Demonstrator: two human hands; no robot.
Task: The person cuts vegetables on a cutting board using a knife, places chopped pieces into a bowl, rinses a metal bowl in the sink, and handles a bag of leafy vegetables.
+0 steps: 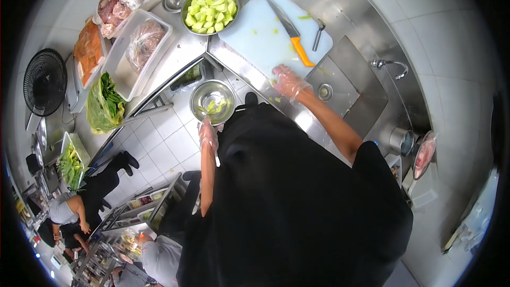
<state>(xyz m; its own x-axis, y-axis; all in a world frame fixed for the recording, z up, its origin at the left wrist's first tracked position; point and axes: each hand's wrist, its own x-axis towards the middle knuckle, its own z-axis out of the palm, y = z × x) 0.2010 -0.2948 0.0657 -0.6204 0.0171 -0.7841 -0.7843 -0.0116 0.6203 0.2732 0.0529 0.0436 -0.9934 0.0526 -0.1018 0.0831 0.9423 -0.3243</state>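
Observation:
My left hand [207, 134], in a clear plastic glove, grips the near rim of a metal bowl [197, 93] held over the floor. Pale green scraps [213, 107] lie inside it. My right hand [290, 81], gloved too, rests at the near edge of a pale blue cutting board [255, 42], fingers extended and pointing left, with a bit of green by the fingertips. On the board are an orange-handled knife [291, 32], a peeler [319, 35] and a few green shreds. Beyond it, another metal bowl [210, 11] is full of pale green vegetable chunks.
A sink basin [340, 87] with a faucet [392, 67] lies right of the board. Left, the counter bears a white tub [119, 66] with bagged meat, a bag of leafy greens [105, 103] and a black fan [44, 82]. Co-workers [159, 258] work at lower left.

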